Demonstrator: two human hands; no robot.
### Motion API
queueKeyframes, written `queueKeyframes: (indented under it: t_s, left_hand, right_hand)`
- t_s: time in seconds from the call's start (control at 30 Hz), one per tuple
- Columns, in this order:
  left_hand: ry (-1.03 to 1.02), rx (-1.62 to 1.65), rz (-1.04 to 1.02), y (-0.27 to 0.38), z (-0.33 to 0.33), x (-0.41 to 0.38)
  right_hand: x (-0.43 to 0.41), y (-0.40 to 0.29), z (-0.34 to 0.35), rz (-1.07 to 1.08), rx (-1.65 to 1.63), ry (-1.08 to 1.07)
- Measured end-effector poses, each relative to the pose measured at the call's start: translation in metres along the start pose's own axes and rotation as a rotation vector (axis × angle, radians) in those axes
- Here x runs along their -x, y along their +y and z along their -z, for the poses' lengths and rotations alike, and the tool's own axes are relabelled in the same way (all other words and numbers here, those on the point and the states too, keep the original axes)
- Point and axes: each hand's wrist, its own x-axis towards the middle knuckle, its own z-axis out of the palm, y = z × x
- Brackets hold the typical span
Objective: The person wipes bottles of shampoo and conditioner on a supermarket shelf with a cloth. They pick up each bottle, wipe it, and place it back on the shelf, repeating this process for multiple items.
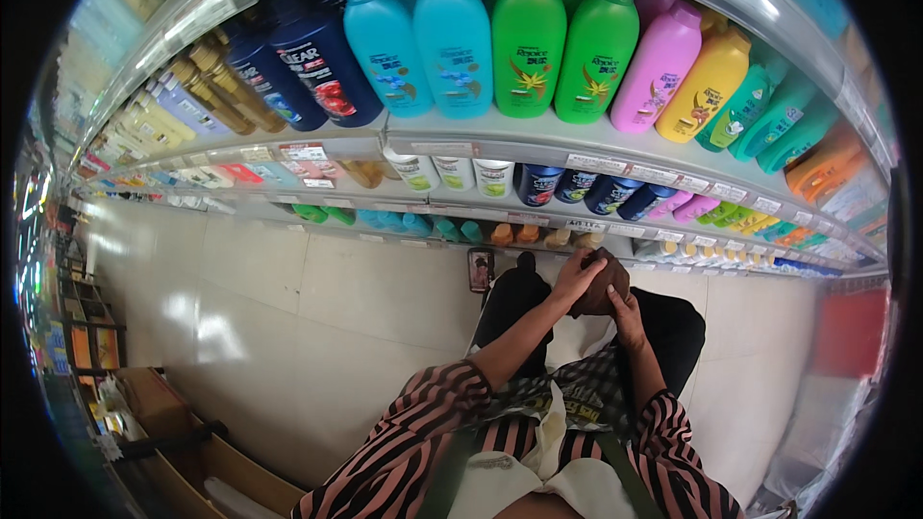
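Note:
A dark brown cloth (pixel 598 288) is bunched between my two hands, above my lap and close to the lower shelf edge. My left hand (pixel 577 277) grips it from the left, fingers over its upper part. On the other side my right hand (pixel 626 313) holds its lower right part, thumb on top. Folds hide some of the fingertips. Just beyond the cloth, amber-capped bottles (pixel 528 233) stand on the bottom shelf. A checked apron (pixel 577 389) covers my lap below.
Green Rejoice shampoo bottles (pixel 530 43) and dark blue Clear bottles (pixel 328 68) line the upper shelf. Smaller bottles (pixel 494 178) fill the shelf beneath. A phone (pixel 481 270) is left of my knee. A cardboard box (pixel 153 400) sits at lower left; a red panel (pixel 851 335) stands right.

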Motion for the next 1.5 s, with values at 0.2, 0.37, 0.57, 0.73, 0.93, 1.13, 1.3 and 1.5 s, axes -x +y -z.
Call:
queueKeyframes:
  t_s: [0.2, 0.37, 0.57, 0.73, 0.93, 1.13, 1.3, 1.5]
  left_hand:
    - [-0.021, -0.281, -0.219, -0.007, 0.005, 0.007]
    - [0.194, -0.603, -0.680, 0.038, 0.005, 0.037]
    - [0.326, -0.752, -0.734, 0.073, 0.035, 0.059]
    - [0.460, -0.646, -0.719, 0.056, 0.055, 0.052]
    - [0.410, -0.765, -0.730, 0.069, 0.035, 0.055]
    - [0.047, -0.685, -0.642, 0.030, -0.006, 0.090]
    - [-0.244, 0.080, 0.193, 0.012, -0.043, 0.115]
    - [-0.225, 0.112, -0.003, 0.025, -0.045, 0.126]
  right_hand:
    - [0.012, -0.001, 0.001, 0.018, 0.014, 0.057]
    - [0.031, -0.009, 0.009, 0.039, 0.004, 0.097]
    - [0.046, -0.008, 0.028, 0.168, -0.182, 0.025]
    - [0.065, -0.044, 0.028, 0.336, -0.664, -0.242]
    - [0.064, -0.016, 0.063, 0.262, -0.728, -0.127]
    - [0.074, -0.014, 0.035, 0.165, -0.664, -0.208]
    - [0.079, -0.010, 0.044, 0.174, -0.703, -0.178]
    - [0.087, -0.013, 0.047, 0.184, -0.613, -0.149]
